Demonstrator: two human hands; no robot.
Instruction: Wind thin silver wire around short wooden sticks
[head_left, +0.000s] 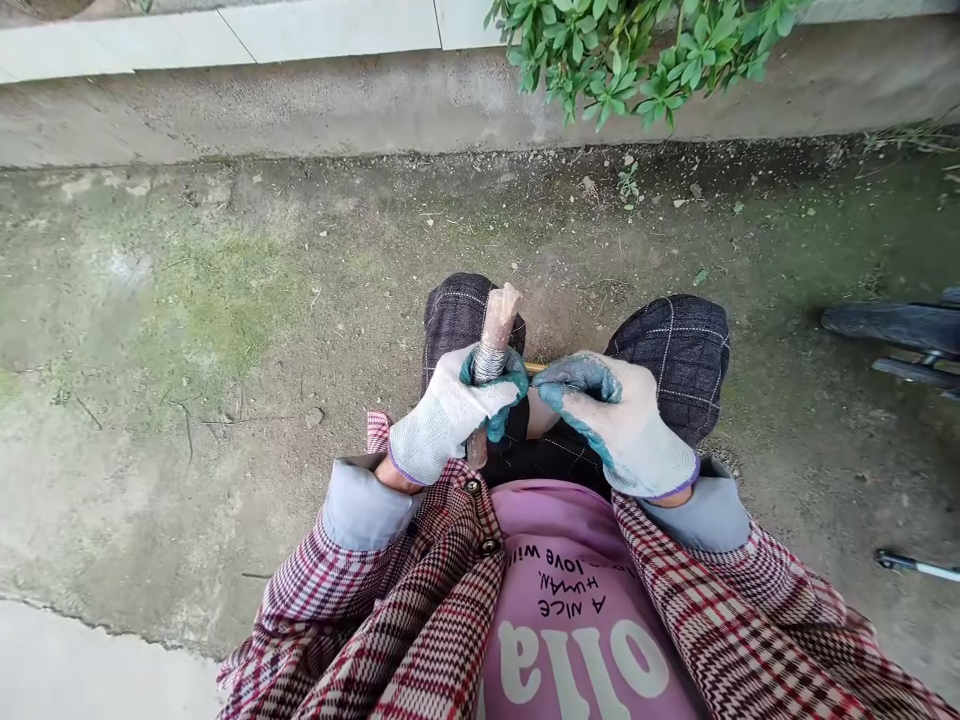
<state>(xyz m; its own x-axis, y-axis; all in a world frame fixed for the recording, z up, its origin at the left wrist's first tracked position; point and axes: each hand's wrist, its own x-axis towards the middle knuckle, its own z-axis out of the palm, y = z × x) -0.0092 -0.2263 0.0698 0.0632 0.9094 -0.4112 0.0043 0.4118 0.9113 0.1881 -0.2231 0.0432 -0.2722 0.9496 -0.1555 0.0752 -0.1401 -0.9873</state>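
Observation:
My left hand (457, 400), in a white glove with a teal palm, is wrapped round a short wooden stick (501, 318) held near upright in the view. Several turns of thin silvery wire (489, 362) circle the stick just above my thumb. The stick's lower end shows beneath the hand. My right hand (622, 415), gloved the same way, is closed in a pinch beside it, a small gap apart. What its fingertips hold is too small to make out. Between the hands, a bit of a thin yellowish thing (535, 367) shows, mostly hidden.
My knees in dark checked trousers (667, 350) are below the hands. Bare, mossy ground (247, 300) spreads around. Ahead runs a low concrete wall (337, 110) with a leafy plant (645, 50) hanging over it. At right are a black wheel (892, 325) and a thin rod (919, 565).

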